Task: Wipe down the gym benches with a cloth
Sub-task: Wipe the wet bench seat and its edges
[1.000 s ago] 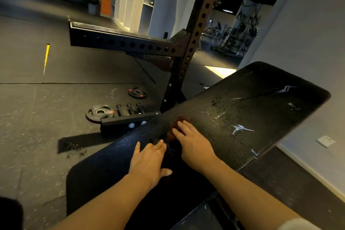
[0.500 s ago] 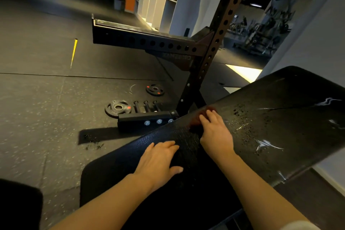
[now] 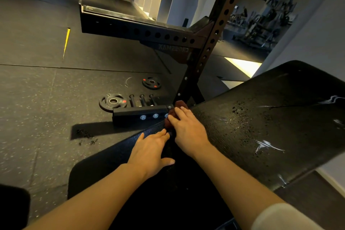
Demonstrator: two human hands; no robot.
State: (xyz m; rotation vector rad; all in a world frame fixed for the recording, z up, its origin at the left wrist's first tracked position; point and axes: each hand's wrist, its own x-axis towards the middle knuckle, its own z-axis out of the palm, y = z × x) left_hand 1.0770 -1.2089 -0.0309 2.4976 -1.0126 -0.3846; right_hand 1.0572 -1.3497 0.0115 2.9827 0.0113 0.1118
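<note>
Head view only:
- Wiping in progress, mid-stroke at far-left edge of bench surface (image 3: 252, 121).
- Pressing dark red cloth (image 3: 177, 110) under right hand (image 3: 186, 129); grip flat, fingers straight on top, not curled round it.
- Resting left hand (image 3: 151, 151) flat on pad just beside, bracing; grip relaxed, holding nothing.
- Droplets and wet streaks (image 3: 265, 145) showing to right, prob unwiped.
- Next, by judgement: sweeping cloth back rightward w/ steady pressure over wet patch.
- Weight plates (image 3: 112, 101) lying on floor, rack upright (image 3: 214, 43) behind.
</note>
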